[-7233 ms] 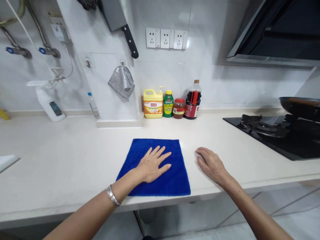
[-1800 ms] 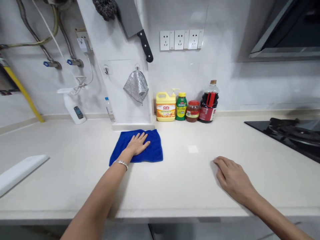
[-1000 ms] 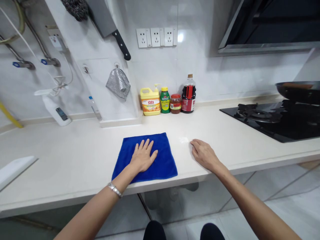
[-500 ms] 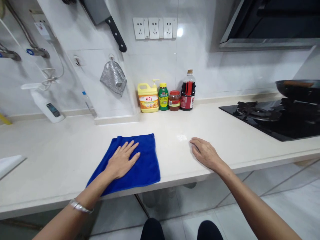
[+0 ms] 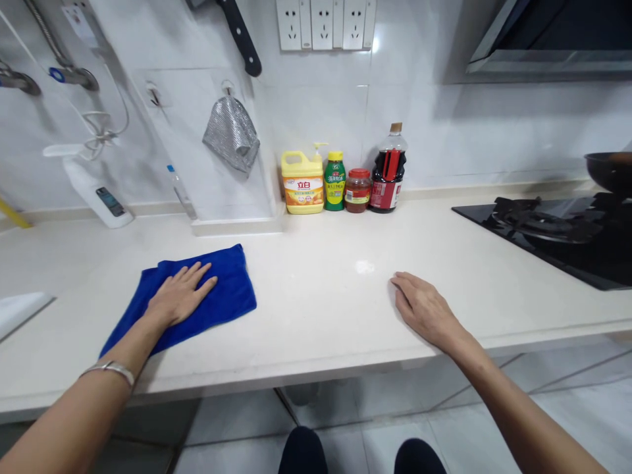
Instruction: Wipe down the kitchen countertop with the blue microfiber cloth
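Note:
My left hand (image 5: 180,296) lies flat with its fingers spread on a blue cloth (image 5: 227,283), pressing it against the pale countertop (image 5: 316,316). The cloth is spread out to the left of the middle, with its far edge partly folded over. My right hand (image 5: 422,306) rests on the counter near its front edge, to the right of the cloth and apart from it. Its fingers are loosely bent, the thumb stands off from them, and nothing shows in it.
By the wall stand a yellow detergent jug (image 5: 303,187), a green bottle (image 5: 335,184), a red-lidded jar (image 5: 358,191) and a dark sauce bottle (image 5: 388,174). A black gas stove (image 5: 553,230) is at right, a white spray bottle (image 5: 99,191) at left. A knife (image 5: 240,39) hangs above.
My left hand has slid left and slightly away from me, taking the blue cloth with it. My right hand stays resting on the counter; the view has shifted a little.

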{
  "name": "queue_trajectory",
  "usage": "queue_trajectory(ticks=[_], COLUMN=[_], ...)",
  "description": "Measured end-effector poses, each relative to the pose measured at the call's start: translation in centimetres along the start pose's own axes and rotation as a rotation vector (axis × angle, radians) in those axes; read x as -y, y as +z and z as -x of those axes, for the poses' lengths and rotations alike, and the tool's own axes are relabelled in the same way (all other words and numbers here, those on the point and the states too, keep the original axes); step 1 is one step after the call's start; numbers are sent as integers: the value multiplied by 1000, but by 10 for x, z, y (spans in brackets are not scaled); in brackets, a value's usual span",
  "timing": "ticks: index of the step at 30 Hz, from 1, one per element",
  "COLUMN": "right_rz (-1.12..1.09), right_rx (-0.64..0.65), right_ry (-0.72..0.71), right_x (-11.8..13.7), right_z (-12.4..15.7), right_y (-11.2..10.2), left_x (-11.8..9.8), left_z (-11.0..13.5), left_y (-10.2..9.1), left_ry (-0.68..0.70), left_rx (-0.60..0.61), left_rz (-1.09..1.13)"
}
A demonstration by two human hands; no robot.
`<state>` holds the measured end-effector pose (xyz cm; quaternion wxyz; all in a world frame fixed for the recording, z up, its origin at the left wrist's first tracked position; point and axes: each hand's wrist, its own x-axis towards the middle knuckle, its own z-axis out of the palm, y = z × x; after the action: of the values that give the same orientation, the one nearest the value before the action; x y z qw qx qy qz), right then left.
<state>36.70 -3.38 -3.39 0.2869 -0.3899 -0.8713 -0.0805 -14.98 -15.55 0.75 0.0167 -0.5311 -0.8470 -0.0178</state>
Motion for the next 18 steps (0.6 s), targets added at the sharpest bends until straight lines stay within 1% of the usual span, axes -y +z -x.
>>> queue_trajectory(ticks=[5,9,11,13,18], right_rz=[56,87,95,98,110], right_rx=[32,35,35,39,55], right_ry=[20,31,36,36,50], right_x=[6,10,11,12,14], right_z=[-4,-7,-8,-8,-8], right_y=[0,-3,-3,-3,-2], left_x=[-10,-29,-45,-66,-132], left_z=[2,11,20,30,52], left_y=[-3,-2,-1,0,2], left_ry=[-20,-59,-51,-11,166], left_rx=[19,36,34,26,-1], left_rz=[-40,-81,-100,-118,-134])
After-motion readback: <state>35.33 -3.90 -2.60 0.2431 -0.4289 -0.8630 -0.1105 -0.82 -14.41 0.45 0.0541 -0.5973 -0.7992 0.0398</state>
